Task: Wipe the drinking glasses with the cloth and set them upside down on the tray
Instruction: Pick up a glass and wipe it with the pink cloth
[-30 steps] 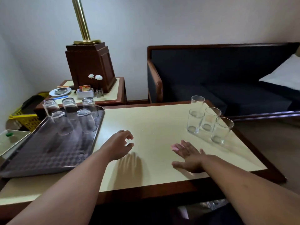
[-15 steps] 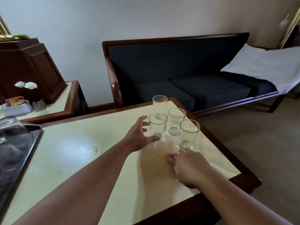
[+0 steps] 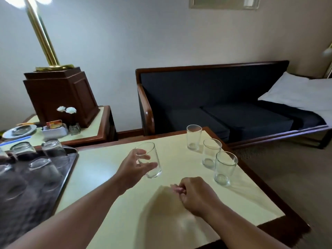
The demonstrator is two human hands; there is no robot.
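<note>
On the table point(image 3: 125, 221), right side: three upright glasses point(image 3: 211, 152), empty, mouths up, in a loose row running from far to near. None touches another.
Held glass point(image 3: 152, 159): one, clear and empty, tilted with its rim leaning away to the left. It is near the middle of the table, well apart from the row of three. Whether its base touches the table top cannot be told.
Left hand point(image 3: 133, 168): grips the held glass, thumb on the near side, fingers wrapped round the far side.
Right hand point(image 3: 195, 194): rests on the table near the closest upright glass, touching no glass. Its fingers are curled in against the palm, with nothing visible in them.
Tray point(image 3: 71, 164): one, dark and textured, at the left edge of the table.
Inverted glasses point(image 3: 53, 150): at least four on the tray, bases up, grouped at its far end. Blur and the frame edge prevent an exact count.
Side table point(image 3: 100, 123): one, behind the tray. It carries one wooden lamp base point(image 3: 61, 97) with a brass pole point(image 3: 43, 33), one saucer point(image 3: 19, 131), one white dish point(image 3: 54, 132) and one small vase point(image 3: 74, 128) with two white flowers.
Sofa point(image 3: 215, 90): one, dark blue with a wooden frame, behind the table. One piece of white fabric point(image 3: 296, 92) lies on its right end.
</note>
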